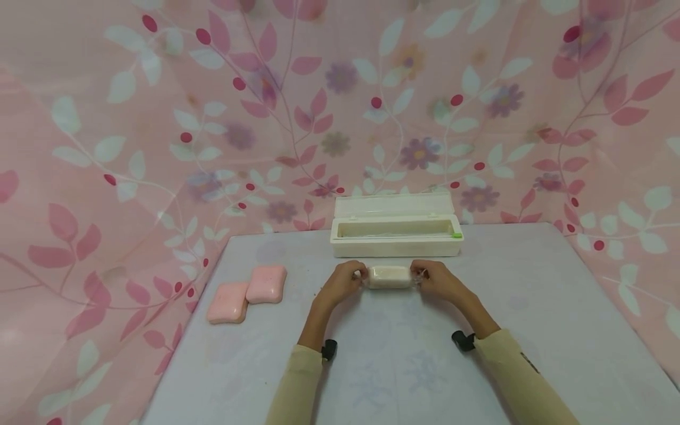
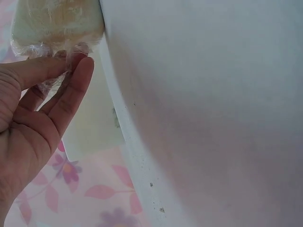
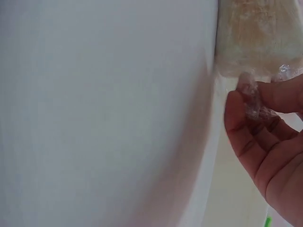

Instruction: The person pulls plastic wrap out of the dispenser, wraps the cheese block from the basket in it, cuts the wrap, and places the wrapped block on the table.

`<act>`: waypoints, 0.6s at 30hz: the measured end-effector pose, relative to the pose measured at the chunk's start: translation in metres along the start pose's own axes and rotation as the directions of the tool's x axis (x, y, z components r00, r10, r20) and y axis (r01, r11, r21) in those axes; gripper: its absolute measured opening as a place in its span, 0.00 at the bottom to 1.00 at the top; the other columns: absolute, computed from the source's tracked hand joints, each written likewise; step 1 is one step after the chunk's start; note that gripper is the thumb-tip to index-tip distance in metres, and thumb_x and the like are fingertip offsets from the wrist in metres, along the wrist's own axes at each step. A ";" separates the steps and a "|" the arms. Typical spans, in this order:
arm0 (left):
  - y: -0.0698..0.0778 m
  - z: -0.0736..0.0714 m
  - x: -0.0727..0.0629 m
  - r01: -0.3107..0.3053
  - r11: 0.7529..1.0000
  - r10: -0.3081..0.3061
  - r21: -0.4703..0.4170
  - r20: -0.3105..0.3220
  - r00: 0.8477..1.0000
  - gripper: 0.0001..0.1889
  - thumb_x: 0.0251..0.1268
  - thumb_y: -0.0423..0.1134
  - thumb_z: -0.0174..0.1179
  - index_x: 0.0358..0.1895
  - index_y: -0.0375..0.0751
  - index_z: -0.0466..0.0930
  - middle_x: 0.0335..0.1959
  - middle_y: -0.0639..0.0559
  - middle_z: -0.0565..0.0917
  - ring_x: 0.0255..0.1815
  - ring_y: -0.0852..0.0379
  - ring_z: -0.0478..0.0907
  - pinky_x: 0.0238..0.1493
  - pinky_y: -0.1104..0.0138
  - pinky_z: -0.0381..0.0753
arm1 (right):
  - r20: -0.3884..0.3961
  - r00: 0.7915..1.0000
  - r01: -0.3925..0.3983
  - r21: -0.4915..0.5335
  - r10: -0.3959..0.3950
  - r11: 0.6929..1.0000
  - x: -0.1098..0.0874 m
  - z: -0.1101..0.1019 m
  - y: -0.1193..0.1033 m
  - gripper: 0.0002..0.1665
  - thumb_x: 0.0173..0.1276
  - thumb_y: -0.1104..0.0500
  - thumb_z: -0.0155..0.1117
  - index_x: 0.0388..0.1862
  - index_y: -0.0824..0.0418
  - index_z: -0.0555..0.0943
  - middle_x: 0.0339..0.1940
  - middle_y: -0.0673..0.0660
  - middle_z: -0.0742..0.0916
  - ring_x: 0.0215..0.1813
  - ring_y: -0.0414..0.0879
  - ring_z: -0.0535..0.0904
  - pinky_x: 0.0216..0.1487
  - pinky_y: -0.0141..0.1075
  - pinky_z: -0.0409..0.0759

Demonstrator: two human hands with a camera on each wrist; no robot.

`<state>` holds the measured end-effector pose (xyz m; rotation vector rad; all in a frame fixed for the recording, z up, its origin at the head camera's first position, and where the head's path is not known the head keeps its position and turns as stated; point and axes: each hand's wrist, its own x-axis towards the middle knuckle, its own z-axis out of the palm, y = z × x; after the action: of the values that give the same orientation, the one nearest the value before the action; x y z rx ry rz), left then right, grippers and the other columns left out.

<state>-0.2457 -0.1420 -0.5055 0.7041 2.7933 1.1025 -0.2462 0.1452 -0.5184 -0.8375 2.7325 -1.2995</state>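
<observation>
A cream-coloured bar of soap [image 1: 390, 277], wrapped in clear cling film, lies between both hands at the middle of the table. My left hand [image 1: 344, 282] pinches the gathered film at its left end, thumb against fingertips. At the other end, my right hand [image 1: 435, 280] pinches a twisted tail of film [image 3: 252, 99]. Crinkled film [image 2: 57, 47] also bunches at the soap's edge in the left wrist view. Just behind the hands stands a white cling film box [image 1: 395, 248] with its lid raised.
Two pink soap bars [image 1: 267, 284] sit side by side at the table's left, their corners meeting. A green slider [image 1: 456, 235] is at the box's right end. The white table [image 1: 382, 366] ends at a pink floral curtain [image 1: 340, 118] behind and at the sides.
</observation>
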 end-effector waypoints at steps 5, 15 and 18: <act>0.000 -0.001 -0.001 -0.005 1.000 0.004 -0.027 -0.037 0.999 0.12 0.57 0.19 0.59 0.35 0.40 0.82 0.36 0.53 0.81 0.41 0.58 0.78 0.44 0.65 0.80 | -0.019 0.998 -0.056 0.113 0.059 0.992 -0.004 0.001 -0.005 0.20 0.48 0.77 0.52 0.35 0.59 0.82 0.31 0.51 0.82 0.31 0.47 0.75 0.30 0.37 0.74; 0.026 -0.019 -0.002 -0.001 0.972 -0.022 -0.233 -0.096 0.995 0.05 0.62 0.27 0.62 0.36 0.40 0.83 0.37 0.51 0.84 0.35 0.57 0.81 0.33 0.67 0.80 | 0.130 0.928 -0.368 0.455 0.348 0.811 -0.039 0.010 -0.037 0.07 0.61 0.73 0.57 0.38 0.68 0.75 0.32 0.58 0.81 0.31 0.49 0.80 0.29 0.40 0.81; 0.037 -0.028 0.000 -0.024 0.968 0.010 -0.248 -0.060 0.998 0.07 0.63 0.27 0.60 0.37 0.40 0.85 0.37 0.52 0.85 0.35 0.58 0.82 0.33 0.68 0.80 | 0.203 0.880 -0.460 0.588 0.430 0.665 -0.057 0.019 -0.058 0.06 0.63 0.72 0.57 0.38 0.67 0.73 0.32 0.58 0.82 0.32 0.47 0.80 0.33 0.39 0.81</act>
<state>-0.2369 -0.1360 -0.4602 0.6794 2.6297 1.4656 -0.1662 0.1283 -0.5018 -0.1114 2.0098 -1.8277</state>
